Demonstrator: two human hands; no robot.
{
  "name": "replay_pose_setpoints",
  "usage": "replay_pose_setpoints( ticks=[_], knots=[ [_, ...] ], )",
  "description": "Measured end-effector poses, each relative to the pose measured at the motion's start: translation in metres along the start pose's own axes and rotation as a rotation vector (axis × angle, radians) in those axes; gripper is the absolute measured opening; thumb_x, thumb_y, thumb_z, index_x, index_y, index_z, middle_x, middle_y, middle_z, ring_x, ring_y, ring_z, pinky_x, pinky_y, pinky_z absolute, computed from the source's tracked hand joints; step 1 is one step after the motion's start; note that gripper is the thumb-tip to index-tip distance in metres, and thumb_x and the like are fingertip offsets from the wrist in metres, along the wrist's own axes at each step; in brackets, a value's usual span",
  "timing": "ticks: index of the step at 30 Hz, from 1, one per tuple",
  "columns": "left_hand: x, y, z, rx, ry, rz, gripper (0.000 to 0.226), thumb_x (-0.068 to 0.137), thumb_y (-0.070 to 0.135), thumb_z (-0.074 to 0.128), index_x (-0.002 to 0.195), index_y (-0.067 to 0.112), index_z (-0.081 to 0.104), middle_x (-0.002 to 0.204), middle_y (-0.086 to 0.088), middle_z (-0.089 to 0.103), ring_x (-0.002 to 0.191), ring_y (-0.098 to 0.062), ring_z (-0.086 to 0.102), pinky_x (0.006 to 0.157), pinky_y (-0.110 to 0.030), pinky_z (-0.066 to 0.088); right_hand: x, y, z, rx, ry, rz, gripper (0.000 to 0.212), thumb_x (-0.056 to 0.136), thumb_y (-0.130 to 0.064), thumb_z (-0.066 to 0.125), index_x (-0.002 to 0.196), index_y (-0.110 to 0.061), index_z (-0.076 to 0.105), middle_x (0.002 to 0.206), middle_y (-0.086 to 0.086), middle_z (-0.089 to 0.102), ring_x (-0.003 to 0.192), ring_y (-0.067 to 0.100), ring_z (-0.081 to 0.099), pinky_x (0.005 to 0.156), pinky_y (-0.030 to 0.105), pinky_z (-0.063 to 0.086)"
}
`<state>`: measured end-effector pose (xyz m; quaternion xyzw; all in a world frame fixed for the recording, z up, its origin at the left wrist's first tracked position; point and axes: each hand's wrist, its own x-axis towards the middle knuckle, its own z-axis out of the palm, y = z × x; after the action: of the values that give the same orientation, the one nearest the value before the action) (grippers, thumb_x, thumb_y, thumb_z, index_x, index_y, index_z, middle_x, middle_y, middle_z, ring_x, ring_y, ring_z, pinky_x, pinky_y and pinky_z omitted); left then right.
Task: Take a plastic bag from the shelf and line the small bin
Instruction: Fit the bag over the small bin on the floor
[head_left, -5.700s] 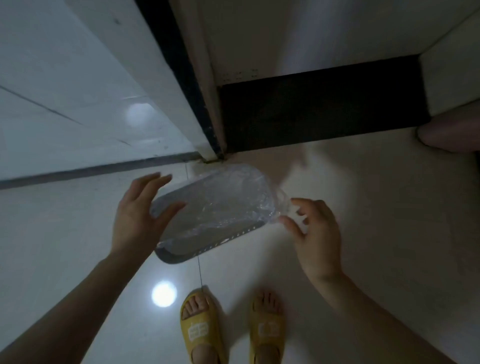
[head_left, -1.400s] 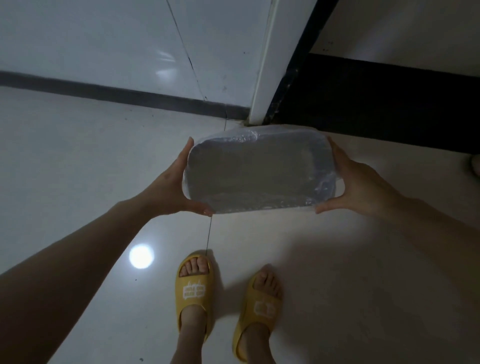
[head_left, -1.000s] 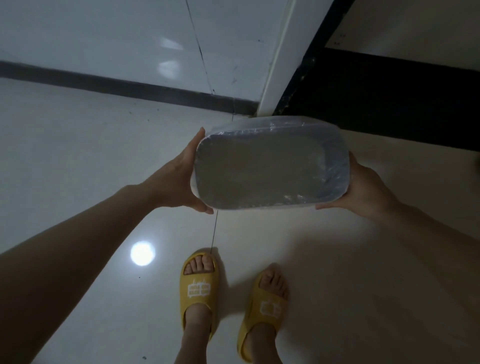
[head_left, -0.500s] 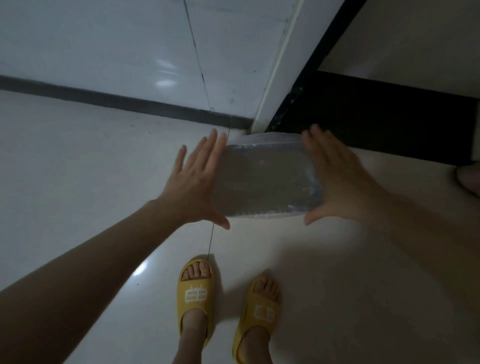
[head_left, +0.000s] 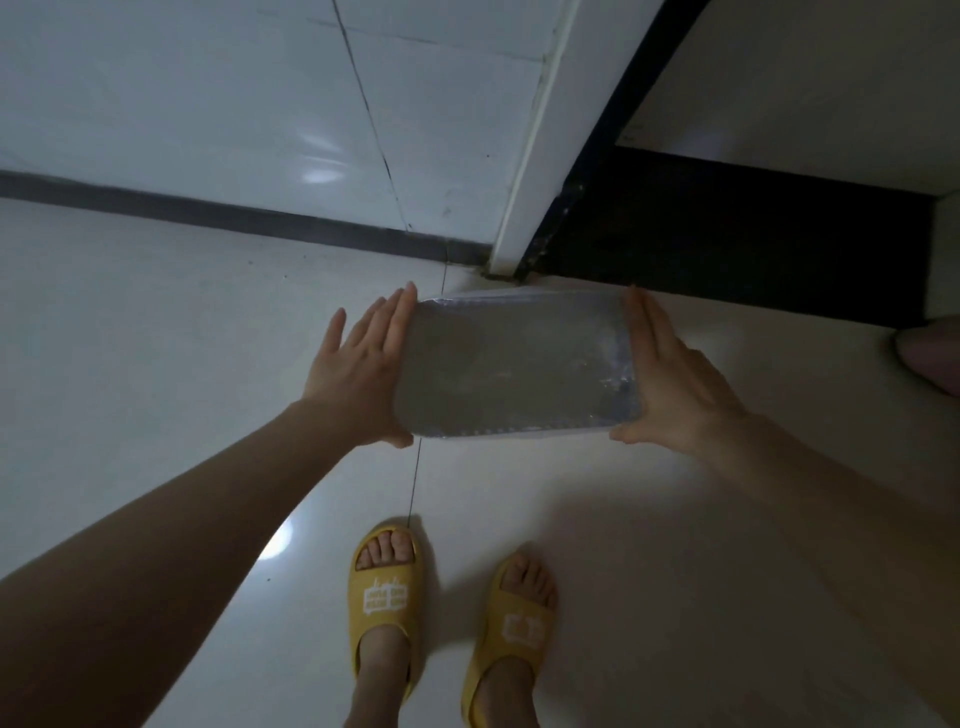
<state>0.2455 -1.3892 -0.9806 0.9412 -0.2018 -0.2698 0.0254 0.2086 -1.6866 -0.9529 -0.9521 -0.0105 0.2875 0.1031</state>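
The small grey rectangular bin (head_left: 514, 364) is low over the pale floor, just in front of the door frame, its opening facing up at me. A clear plastic bag (head_left: 619, 364) lines it, with the film folded over the rim. My left hand (head_left: 363, 364) lies flat against the bin's left end, fingers straight and spread. On the opposite end my right hand (head_left: 675, 379) does the same. Neither hand curls around the rim. I cannot tell whether the bin's base touches the floor.
A white tiled wall with a dark skirting strip runs along the back left. The white door frame (head_left: 524, 182) and a dark threshold (head_left: 727, 234) are behind the bin. My feet in yellow slippers (head_left: 387, 597) stand close below it. A pinkish object (head_left: 930, 353) sits at the right edge.
A second ago both hands gripped the lined bin higher up. It has come down toward the floor, and my fingers have straightened flat along its ends.
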Motion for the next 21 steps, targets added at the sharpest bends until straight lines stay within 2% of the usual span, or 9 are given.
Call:
replay_pose_setpoints(
  ticks=[2,4,5,7,9,11,14,17,21],
  knots=[
    [0.001,0.001,0.002,0.015,0.008,0.001,0.149,0.045,0.054,0.083,0.140,0.015,-0.025,0.157,-0.009,0.008,0.144,-0.027,0.011,0.116,-0.052,0.005,-0.002,0.000,0.006,0.025,0.018,0.001,0.147,0.044,-0.035,0.091,0.142,-0.020,-0.017,0.157,0.005,-0.004,0.105,0.037,0.056,0.087,0.042,0.050],
    [0.002,0.002,0.001,0.038,-0.004,-0.012,0.148,0.047,0.054,0.083,0.139,0.015,-0.026,0.158,-0.009,0.003,0.144,-0.028,0.007,0.116,-0.054,0.004,-0.002,-0.001,0.006,0.062,0.014,0.008,0.146,0.045,-0.033,0.091,0.142,-0.020,-0.017,0.157,0.006,-0.005,0.112,0.037,0.052,0.093,0.043,0.047],
    [0.001,0.002,-0.001,0.060,-0.021,-0.027,0.150,0.047,0.055,0.083,0.138,0.015,-0.029,0.158,-0.010,-0.003,0.145,-0.029,0.003,0.116,-0.054,0.001,-0.003,-0.002,0.004,0.079,-0.003,0.008,0.148,0.044,-0.034,0.092,0.142,-0.019,-0.019,0.157,0.006,-0.008,0.123,0.037,0.044,0.101,0.045,0.043],
    [-0.002,0.003,-0.010,0.111,-0.046,-0.070,0.157,0.041,0.057,0.084,0.136,0.015,-0.034,0.156,-0.012,-0.016,0.144,-0.031,-0.010,0.112,-0.054,-0.010,-0.003,-0.002,-0.009,0.096,-0.049,0.000,0.156,0.038,-0.040,0.092,0.140,-0.021,-0.025,0.156,0.007,-0.018,0.142,0.033,0.009,0.115,0.047,0.021],
    [-0.004,0.007,-0.019,0.122,0.012,-0.073,0.163,0.033,0.061,0.084,0.135,0.017,-0.036,0.154,-0.014,-0.023,0.140,-0.032,-0.021,0.107,-0.055,-0.017,0.000,-0.005,-0.026,0.060,-0.044,-0.024,0.163,0.030,-0.051,0.090,0.137,-0.026,-0.031,0.153,0.006,-0.026,0.141,0.029,-0.017,0.116,0.048,0.000],
    [-0.003,0.021,-0.028,0.105,0.052,-0.001,0.164,0.031,0.064,0.082,0.134,0.018,-0.036,0.154,-0.014,-0.022,0.138,-0.032,-0.024,0.107,-0.053,-0.019,0.006,-0.017,-0.037,-0.022,-0.026,-0.084,0.163,0.027,-0.056,0.087,0.135,-0.028,-0.032,0.153,0.006,-0.027,0.139,0.028,-0.023,0.112,0.050,-0.008],
    [0.005,0.047,-0.029,0.139,-0.022,0.050,0.159,0.039,0.066,0.079,0.132,0.013,-0.038,0.154,-0.016,-0.023,0.140,-0.033,-0.021,0.108,-0.052,-0.017,0.016,-0.039,-0.032,-0.139,-0.093,-0.177,0.159,0.035,-0.049,0.089,0.136,-0.024,-0.031,0.153,0.007,-0.026,0.139,0.031,-0.024,0.113,0.056,-0.007],
    [0.015,0.054,-0.024,0.194,-0.061,0.026,0.151,0.048,0.060,0.079,0.135,0.011,-0.034,0.155,-0.016,-0.017,0.142,-0.033,-0.015,0.109,-0.051,-0.013,0.020,-0.041,-0.020,-0.150,-0.153,-0.135,0.154,0.043,-0.042,0.089,0.137,-0.022,-0.032,0.154,0.007,-0.023,0.140,0.031,-0.022,0.112,0.056,-0.002],
    [0.023,0.042,-0.027,0.229,-0.045,0.044,0.150,0.046,0.056,0.081,0.136,0.011,-0.030,0.156,-0.012,-0.013,0.143,-0.029,-0.013,0.105,-0.051,-0.016,0.020,-0.034,-0.016,-0.097,-0.136,-0.079,0.154,0.042,-0.041,0.089,0.138,-0.021,-0.030,0.156,0.004,-0.020,0.141,0.029,-0.019,0.116,0.054,0.006]
  ],
)
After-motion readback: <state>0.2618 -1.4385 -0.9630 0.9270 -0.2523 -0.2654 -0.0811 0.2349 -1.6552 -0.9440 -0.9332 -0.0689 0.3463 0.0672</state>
